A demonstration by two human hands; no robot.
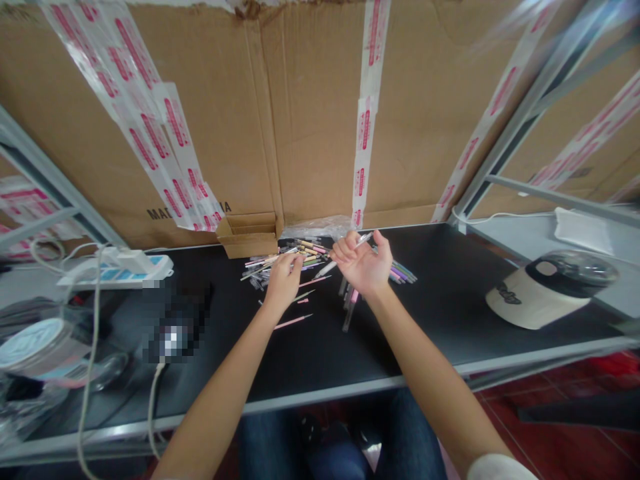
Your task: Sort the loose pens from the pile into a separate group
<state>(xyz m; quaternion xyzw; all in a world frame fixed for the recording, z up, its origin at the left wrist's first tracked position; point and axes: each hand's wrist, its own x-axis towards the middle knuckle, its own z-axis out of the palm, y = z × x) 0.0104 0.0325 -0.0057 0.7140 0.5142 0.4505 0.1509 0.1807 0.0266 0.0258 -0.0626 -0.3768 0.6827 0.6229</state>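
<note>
We find the right hand (365,268) grasping a clear pen (364,239); the left hand's (284,281) grip, left by the pen pile (314,247), we cannot tell. We advise light fingertip pressure.

Pens (314,249) lie on the tabletop (445,287) (cardboard (320,133) behind). Back-left sits a box (250,247); farther left, a power strip (159,268).

One camera on the person's head looks ahead and down, near the bench (320,360), with cardboard (320,133) behind the left grip (284,277) and right grip (369,267).
</note>
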